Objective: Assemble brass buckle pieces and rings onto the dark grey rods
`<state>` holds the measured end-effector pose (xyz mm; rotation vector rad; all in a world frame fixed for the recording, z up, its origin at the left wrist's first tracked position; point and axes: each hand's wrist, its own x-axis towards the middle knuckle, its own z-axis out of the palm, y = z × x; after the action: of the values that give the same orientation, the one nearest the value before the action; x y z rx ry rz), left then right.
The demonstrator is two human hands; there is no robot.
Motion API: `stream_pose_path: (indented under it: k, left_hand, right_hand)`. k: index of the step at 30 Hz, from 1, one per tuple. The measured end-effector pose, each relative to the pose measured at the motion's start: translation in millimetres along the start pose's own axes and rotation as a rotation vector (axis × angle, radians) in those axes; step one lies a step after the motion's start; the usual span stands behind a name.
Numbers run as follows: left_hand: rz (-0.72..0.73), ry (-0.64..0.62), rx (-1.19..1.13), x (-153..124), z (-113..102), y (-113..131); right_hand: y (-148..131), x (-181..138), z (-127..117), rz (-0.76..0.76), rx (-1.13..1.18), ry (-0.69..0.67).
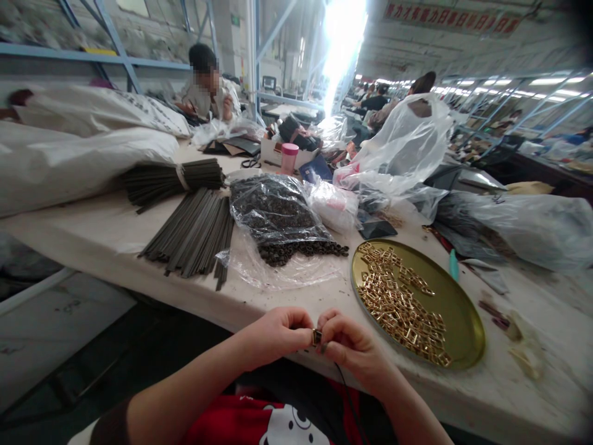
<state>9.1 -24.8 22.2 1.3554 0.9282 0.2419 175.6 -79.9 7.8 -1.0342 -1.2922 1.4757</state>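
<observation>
My left hand (278, 334) and my right hand (352, 343) meet at the table's near edge, both pinched on one small gold buckle (317, 337) held between the fingertips. A thin dark cord runs down from the right hand. Just right of the hands lies a round gold tray (458, 303) with several gold buckles (401, 296) heaped on it. Ahead, an open clear bag (278, 216) spills small dark rings (301, 250) onto the table.
Loose dark strips (194, 235) and a tied bundle of them (171, 179) lie at left. White sacks (69, 154) pile up far left. Plastic bags (407, 148), a pink cup (290, 157) and boxes crowd the back. Another person (208, 86) sits across the table.
</observation>
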Motion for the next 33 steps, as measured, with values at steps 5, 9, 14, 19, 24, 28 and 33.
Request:
stream_pose_path:
  k: [5,9,14,19,24,28,33]
  left_hand:
    - [0.076,0.028,0.164,-1.2,1.1,-2.9]
    - [0.102,0.057,0.302,-0.6,1.6,-1.7]
    - [0.156,0.044,0.481,0.0,0.6,5.5]
    - [0.172,0.039,0.5,8.0,-1.5,5.3]
    - [0.16,0.058,0.492,16.4,-0.5,3.0]
    - [0.161,0.076,0.456,19.9,2.9,1.7]
    - [0.16,0.12,0.444,22.3,6.2,-1.5]
  right_hand:
    - [-2.3,3.7,-1.2,0.133,0.046,-0.016]
    - [-0.1,5.0,-0.5,0.228,0.08,0.063]
    - [7.6,8.0,-1.2,0.285,0.065,0.163]
    - [19.5,12.2,-5.0,0.186,-0.033,0.294]
    - [30.2,16.0,-9.9,0.151,0.007,0.409]
    - [32.3,12.0,-5.8,0.022,-0.234,0.495]
    - [32.0,1.0,7.7,-0.267,-0.637,0.513]
